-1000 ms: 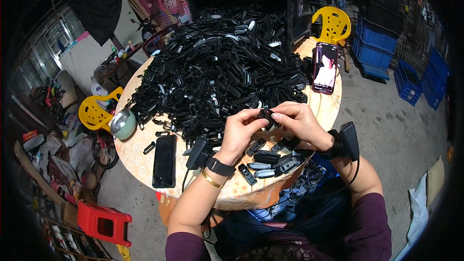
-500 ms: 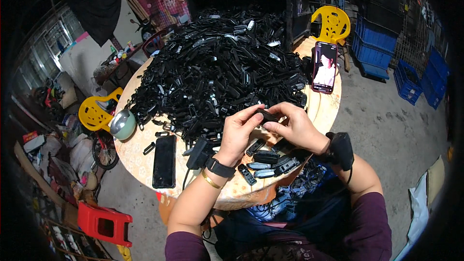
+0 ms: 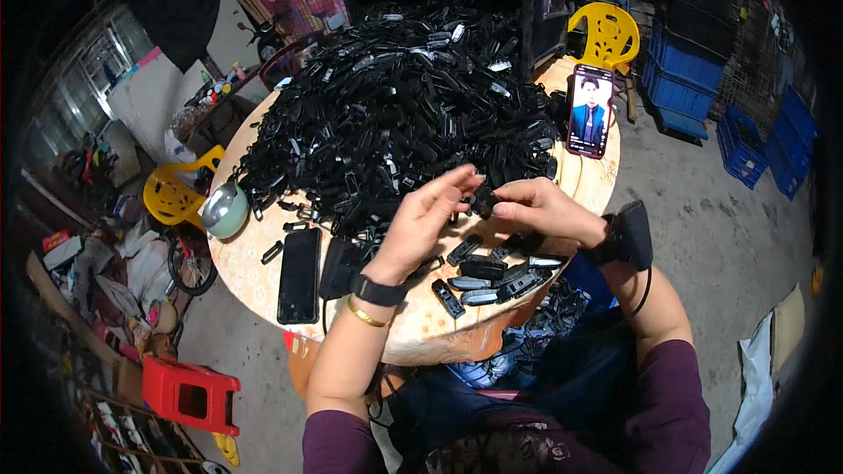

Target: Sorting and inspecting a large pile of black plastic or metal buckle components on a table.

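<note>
My right hand (image 3: 546,211) pinches a small black plastic part (image 3: 481,203) between thumb and fingers, above the near side of a large heap of similar black parts (image 3: 395,123). Just left of it, my left hand (image 3: 423,221) has its fingers stretched out and apart, with nothing visible in it. Below my hands, several finished-looking oblong black and grey plastic pieces (image 3: 493,283) lie near the table's edge. One dark piece (image 3: 448,298) rests at an angle beside them. The exact kind of these parts is too small to tell.
The round table (image 3: 255,285) has a patterned cover. On it are a dark phone (image 3: 299,276), a propped lit phone (image 3: 589,114) and a pale green round container (image 3: 226,211). A blue tub of parts (image 3: 571,298) sits below the near edge. Yellow chairs (image 3: 606,35) and a red stool (image 3: 189,395) stand around.
My left hand has come away from the black part and moved slightly left, its fingers opening out. The right hand keeps the part. The lit phone's picture has changed.
</note>
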Tool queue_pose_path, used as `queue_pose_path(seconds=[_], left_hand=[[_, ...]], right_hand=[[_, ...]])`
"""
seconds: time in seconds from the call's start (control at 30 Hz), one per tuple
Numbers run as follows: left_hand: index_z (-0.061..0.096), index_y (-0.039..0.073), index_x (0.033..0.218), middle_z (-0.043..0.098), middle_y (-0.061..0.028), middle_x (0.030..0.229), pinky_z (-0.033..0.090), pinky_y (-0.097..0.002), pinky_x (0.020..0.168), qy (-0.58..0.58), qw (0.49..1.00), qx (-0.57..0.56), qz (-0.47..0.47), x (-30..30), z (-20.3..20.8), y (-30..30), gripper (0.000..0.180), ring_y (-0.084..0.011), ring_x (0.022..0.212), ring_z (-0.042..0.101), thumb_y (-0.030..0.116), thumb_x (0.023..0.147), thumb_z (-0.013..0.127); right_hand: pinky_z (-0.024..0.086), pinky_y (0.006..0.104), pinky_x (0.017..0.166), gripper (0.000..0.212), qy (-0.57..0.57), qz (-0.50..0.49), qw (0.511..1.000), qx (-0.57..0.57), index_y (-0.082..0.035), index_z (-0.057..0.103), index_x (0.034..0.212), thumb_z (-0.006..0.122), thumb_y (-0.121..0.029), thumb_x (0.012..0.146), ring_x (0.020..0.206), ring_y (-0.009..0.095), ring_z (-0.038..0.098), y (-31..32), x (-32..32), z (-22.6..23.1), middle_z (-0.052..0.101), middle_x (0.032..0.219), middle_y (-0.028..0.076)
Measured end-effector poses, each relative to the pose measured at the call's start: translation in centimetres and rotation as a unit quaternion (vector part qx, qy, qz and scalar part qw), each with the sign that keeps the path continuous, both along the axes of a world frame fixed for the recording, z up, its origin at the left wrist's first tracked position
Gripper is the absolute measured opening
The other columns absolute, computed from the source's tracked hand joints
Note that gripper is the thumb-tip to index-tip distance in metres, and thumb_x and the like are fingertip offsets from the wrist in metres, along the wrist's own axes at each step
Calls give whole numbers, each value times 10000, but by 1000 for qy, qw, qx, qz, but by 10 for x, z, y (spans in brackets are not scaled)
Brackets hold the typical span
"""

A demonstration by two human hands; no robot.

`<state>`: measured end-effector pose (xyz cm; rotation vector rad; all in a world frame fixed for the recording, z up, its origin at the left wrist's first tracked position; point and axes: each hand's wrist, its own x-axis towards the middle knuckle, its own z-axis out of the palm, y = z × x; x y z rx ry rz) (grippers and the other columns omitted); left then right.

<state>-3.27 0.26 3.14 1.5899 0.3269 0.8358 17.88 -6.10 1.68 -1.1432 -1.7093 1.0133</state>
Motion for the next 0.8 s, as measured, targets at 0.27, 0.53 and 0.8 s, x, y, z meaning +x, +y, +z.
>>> queue_pose_path(seconds=[0.27, 0.53, 0.8], left_hand=[[565, -13, 1189, 618, -139, 1085, 460, -306, 862, 316, 924, 183, 117, -72, 3, -73, 360, -216, 982, 591, 170, 880, 594], [320, -110, 1330, 408, -289, 1316, 303, -424, 1059, 308, 882, 312, 174, -56, -41, -104, 756, -400, 1260, 376, 291, 804, 687], [256, -144, 1332, 321, -348, 1339, 242, -488, 1083, 330, 859, 349, 175, -12, -62, -116, 876, -472, 1290, 283, 344, 768, 716]], right_hand=[[464, 255, 848, 345, 55, 125, 988, -76, 34, 616, 1098, 539, -269, 952, 952, 97, 571, -6, 19, -5, 653, 1030, 43], [397, 350, 992, 398, -125, 202, 964, 116, -38, 583, 1204, 611, -275, 886, 1199, 293, 503, -1, -8, -15, 507, 1315, 181], [453, 359, 897, 330, -139, 180, 964, 135, 1, 633, 1087, 643, -242, 864, 1016, 276, 595, -29, 2, -18, 640, 1086, 154]])
